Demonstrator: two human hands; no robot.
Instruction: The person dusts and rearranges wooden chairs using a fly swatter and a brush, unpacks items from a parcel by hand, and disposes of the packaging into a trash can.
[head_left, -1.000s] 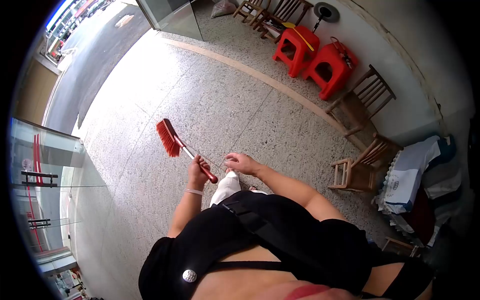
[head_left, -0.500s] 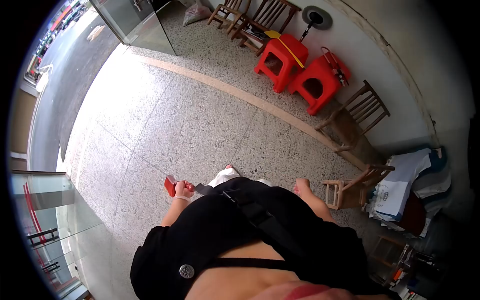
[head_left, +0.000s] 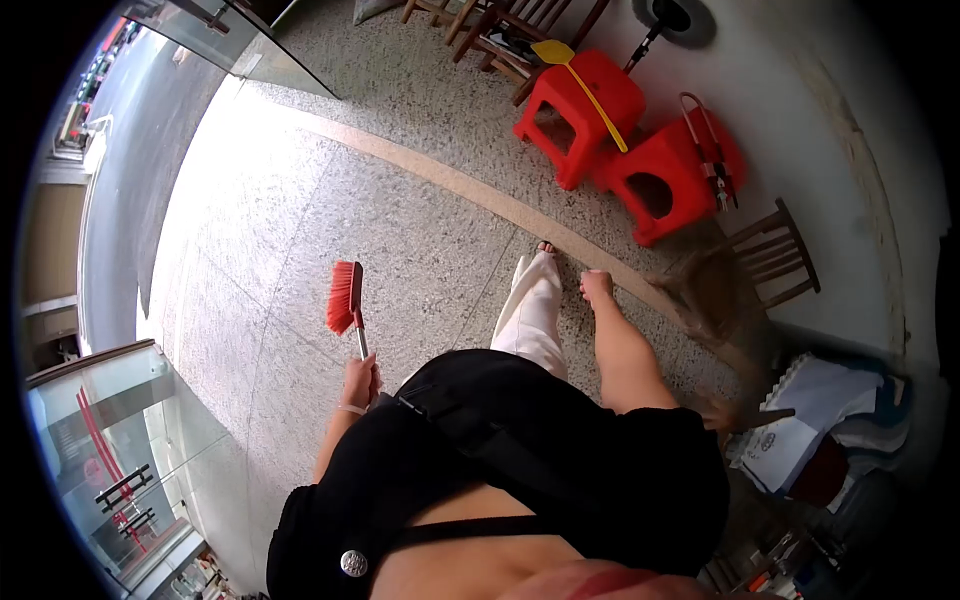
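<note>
In my left hand [head_left: 361, 381] is a hand brush [head_left: 345, 297] with red bristles and a slim metallic handle. My fingers are wrapped round the handle. The brush head points forward above the speckled floor [head_left: 420, 230], with its bristles facing left. My right hand [head_left: 596, 286] is stretched forward past my white trouser leg [head_left: 532, 320], its fingers curled closed, and nothing shows in it. It is apart from the nearby chair and stools.
Two red plastic stools [head_left: 683, 175] stand by the right wall, with a yellow fly swatter [head_left: 580, 92] and a U-shaped lock [head_left: 708, 150] on them. Wooden chairs [head_left: 772, 258] line that side. Glass doors [head_left: 110, 430] stand at the left, beside a road [head_left: 165, 110].
My left hand has swung the brush so its bristles and handle now show. My right arm has reached forward, and one foot has stepped ahead. The stools look closer.
</note>
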